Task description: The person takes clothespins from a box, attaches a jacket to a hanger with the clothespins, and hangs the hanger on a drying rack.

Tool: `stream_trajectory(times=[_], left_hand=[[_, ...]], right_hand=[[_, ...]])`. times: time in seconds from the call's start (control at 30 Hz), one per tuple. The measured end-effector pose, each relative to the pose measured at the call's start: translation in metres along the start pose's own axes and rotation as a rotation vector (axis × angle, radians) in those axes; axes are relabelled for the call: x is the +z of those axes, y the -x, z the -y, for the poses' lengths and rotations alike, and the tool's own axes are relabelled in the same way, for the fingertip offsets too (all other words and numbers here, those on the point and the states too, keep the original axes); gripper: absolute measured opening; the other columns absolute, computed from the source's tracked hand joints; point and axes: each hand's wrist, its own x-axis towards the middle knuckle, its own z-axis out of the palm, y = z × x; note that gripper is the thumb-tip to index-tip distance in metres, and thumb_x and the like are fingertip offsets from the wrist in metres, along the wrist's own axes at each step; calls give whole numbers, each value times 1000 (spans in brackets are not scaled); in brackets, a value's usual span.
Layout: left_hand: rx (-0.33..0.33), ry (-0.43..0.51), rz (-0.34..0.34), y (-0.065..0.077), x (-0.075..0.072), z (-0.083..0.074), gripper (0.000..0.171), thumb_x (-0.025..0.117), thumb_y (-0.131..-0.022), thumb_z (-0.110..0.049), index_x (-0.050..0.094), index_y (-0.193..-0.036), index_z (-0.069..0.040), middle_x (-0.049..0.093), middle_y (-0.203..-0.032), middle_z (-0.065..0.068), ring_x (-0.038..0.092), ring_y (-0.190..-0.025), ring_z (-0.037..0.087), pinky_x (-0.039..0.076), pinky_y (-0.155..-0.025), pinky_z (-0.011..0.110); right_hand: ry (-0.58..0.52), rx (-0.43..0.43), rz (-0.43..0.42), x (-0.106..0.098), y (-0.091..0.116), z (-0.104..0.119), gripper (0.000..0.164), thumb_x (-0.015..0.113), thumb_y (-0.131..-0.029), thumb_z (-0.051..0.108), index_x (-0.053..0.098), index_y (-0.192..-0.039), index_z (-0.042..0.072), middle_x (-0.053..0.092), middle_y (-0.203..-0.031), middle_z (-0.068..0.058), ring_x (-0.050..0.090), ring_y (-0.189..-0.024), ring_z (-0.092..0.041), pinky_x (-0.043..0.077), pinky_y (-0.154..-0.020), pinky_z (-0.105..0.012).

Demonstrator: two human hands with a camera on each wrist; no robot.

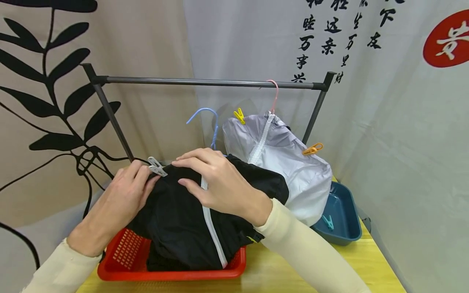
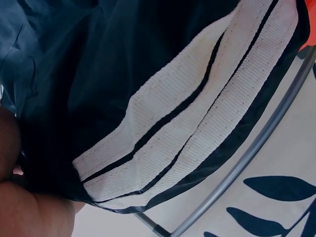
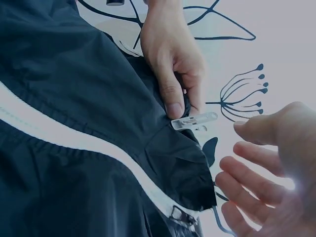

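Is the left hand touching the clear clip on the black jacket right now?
Touching. The right wrist view shows the left hand pinching the clear clip against the black jacket edge, thumb on it; the head view agrees.

Surface: pale yellow wooden tabletop [image 1: 351, 260], grain visible. Directly on it: red perforated plastic laundry basket [image 1: 128, 256] at the near left, and a dark teal plastic tub [image 1: 348, 215] at the far right, just beside the basket's far corner. Dark metal rack legs [image 1: 113, 122] rise behind the basket.
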Motion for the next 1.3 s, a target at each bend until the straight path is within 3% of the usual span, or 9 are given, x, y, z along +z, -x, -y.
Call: stream_trajectory(times=[0.5,0.93,1.3], left_hand=[[-15,2,-4,4,1,0,57,37,-129,-43,65,-111,4,62,-100,15,58,-84,28,43,-68,44],[-24,-1,5,6,1,1,59,36,-129,-44,66,-115,4,63,-102,17,58,-85,28,43,-67,43],[-41,-10,-5,11,1,3,59,35,-129,-45,64,-111,3,55,-93,13,48,-77,24,39,-67,40]], right_hand=[[-80,43,-74,-28,48,-9,31,85,-106,11,82,-137,8,80,-141,-7,74,-138,-22,58,-123,-37],[-106,136,-102,-44,82,-23,32,88,-103,7,83,-134,8,81,-138,-9,76,-134,-25,61,-118,-41],[-88,185,-125,-56,104,-34,33,88,-101,5,83,-134,10,81,-139,-9,76,-133,-26,56,-120,-29]])
